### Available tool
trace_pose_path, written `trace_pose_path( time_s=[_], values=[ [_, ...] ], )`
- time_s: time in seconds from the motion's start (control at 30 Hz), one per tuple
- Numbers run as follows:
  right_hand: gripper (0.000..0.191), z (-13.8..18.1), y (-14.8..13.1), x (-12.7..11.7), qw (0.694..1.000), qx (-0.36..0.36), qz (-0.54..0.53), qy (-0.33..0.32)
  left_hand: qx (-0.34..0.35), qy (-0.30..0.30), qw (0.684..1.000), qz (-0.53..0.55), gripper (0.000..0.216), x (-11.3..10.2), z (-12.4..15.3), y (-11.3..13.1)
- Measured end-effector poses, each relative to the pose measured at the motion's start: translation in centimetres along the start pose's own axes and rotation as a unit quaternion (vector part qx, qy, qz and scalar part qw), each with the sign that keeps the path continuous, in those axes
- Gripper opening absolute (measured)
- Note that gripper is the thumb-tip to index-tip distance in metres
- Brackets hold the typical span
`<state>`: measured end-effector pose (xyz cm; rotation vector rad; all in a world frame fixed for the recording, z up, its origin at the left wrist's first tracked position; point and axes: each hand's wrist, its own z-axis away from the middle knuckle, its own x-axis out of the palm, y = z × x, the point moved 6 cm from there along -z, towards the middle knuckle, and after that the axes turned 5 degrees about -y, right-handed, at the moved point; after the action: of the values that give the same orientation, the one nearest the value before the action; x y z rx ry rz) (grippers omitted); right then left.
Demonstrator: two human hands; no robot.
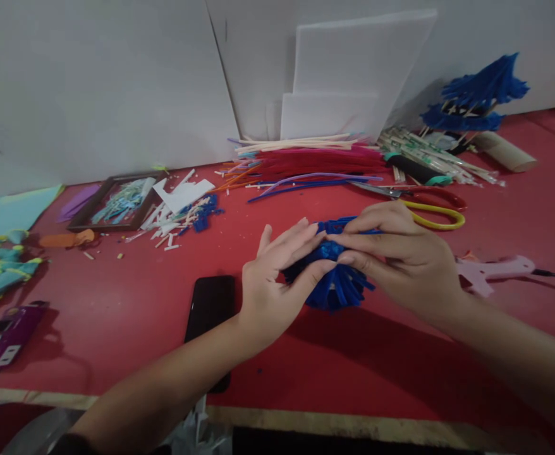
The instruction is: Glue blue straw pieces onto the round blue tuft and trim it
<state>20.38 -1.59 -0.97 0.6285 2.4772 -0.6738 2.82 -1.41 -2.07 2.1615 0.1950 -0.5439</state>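
Between my two hands is a round blue craft piece (337, 287) made of many fuzzy strips, like pipe cleaners, fanning outward from a raised middle. My left hand (280, 278) cups its left side, thumb and fingers pressed at the centre. From the right, my right hand (396, 253) pinches the top of the same piece with thumb and fingertips. The fingers cover part of the centre. A black phone (211, 309) lies just left of my left wrist. To the right of my right hand rests a pink glue gun (500, 270) with a black cord.
Red-and-yellow-handled scissors (433, 212) lie behind my right hand. Bundled pipe cleaners (306, 161) line the wall. A finished-looking blue tiered piece (486, 85) stands back right. Scraps (182, 205), a brown tray (109, 218) and a purple box (9, 335) are on the left.
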Motion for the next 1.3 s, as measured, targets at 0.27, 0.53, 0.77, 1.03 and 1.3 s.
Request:
trace_pose_path(
  time_s=[0.27, 0.53, 0.77, 1.03, 1.3],
  values=[
    [0.018, -0.5, -0.2, -0.3, 1.000, -0.002, -0.005, -0.016, -0.012, 0.007, 1.000, -0.008, 0.044, 0.1, 0.2, -0.2],
    [0.021, -0.2, 0.2, -0.7, 0.999, 0.029, 0.002, -0.033, -0.008, -0.007, 1.000, 0.008, 0.043, 0.2, 0.4, -0.2],
    [0.018, -0.3, -0.3, -0.5, 1.000, 0.012, 0.001, -0.024, 0.046, -0.002, 0.998, -0.047, 0.027, 0.4, 0.2, 0.3],
    [0.017, -0.4, -0.4, -0.6, 0.999, 0.031, 0.001, -0.020, 0.046, -0.013, 0.998, -0.045, 0.028, 0.1, 0.1, 0.5],
    [0.011, -0.4, 0.3, -0.6, 0.995, 0.081, -0.054, -0.017, -0.052, 0.004, 0.998, 0.042, 0.010, -0.4, -0.9, -0.4]
  ],
)
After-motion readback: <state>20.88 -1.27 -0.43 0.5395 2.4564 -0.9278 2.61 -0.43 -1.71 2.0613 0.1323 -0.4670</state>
